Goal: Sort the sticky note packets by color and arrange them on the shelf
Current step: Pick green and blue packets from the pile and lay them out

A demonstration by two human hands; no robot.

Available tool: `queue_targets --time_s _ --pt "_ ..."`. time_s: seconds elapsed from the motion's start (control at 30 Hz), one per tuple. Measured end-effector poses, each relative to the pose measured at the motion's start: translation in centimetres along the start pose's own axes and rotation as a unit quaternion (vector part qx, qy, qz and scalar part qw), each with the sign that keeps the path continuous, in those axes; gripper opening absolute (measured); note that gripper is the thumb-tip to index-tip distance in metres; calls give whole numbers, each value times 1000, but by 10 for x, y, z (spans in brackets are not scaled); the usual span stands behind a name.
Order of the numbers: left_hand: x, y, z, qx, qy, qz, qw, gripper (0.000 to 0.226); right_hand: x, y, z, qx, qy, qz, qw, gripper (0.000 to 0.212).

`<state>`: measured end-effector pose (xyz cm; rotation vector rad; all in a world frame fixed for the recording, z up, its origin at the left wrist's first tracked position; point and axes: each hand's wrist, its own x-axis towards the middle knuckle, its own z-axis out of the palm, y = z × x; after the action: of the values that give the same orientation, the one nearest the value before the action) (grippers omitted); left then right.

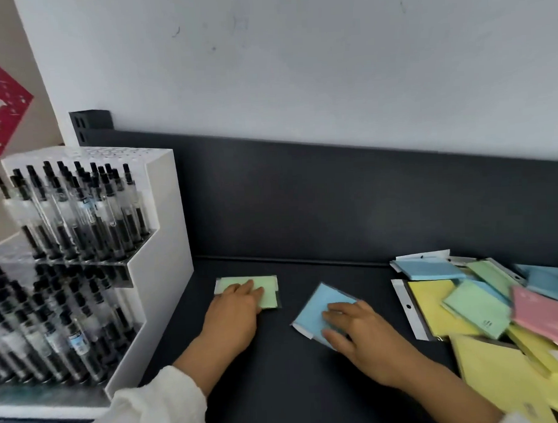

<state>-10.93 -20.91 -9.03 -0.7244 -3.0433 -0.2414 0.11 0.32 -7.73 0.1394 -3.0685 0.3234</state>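
A white stepped pen rack (165,247), full of clear-barrelled pens with black caps, stands at the left end of the dark matte shelf (277,385). Just beside it lies the green packet (269,292), long axis running left to right, square to the back panel (334,203). The left hand (233,311) rests flat on it, fingers straight and together. Near it to the right, the blue packet (325,303) sits turned like a diamond, its white header strip pointing near-left. The right hand (361,332) presses on it with spread fingers. Further right is a loose pile (483,308) of blue, green, yellow and pink packets in glossy clear sleeves, overlapping at odd angles.
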Motion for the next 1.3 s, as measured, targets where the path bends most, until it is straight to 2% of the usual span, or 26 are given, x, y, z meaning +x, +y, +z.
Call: queue_targets --time_s 0.07,0.17,0.27,0.33,0.47,0.57,0.8,1.03,1.3 --pt "7 -4 1 -9 -7 -16 1000 56 5 11 -8 25 -6 -20 999 46" --pt "14 -8 2 -28 -15 -37 999 64 15 24 -14 24 -89 -69 993 61" --pt "23 -14 5 -58 -16 -36 998 57 32 25 -11 42 -142 -69 987 56" --pt "26 -19 8 -86 1 -39 996 51 47 21 -7 32 -114 -43 992 52" --pt "29 -26 16 -114 55 -63 990 50 74 4 9 -54 -36 10 998 52" --pt "31 -28 19 -112 81 -80 987 49 90 -6 22 -59 -5 41 997 52" --pt "31 -28 21 -112 95 -78 986 50 104 -18 36 -68 31 77 994 50" --pt "27 -25 17 -112 124 -72 983 49 101 -22 33 -46 31 94 994 50" --pt "25 -24 13 -106 153 -52 981 49 81 -17 18 -42 55 84 994 61"
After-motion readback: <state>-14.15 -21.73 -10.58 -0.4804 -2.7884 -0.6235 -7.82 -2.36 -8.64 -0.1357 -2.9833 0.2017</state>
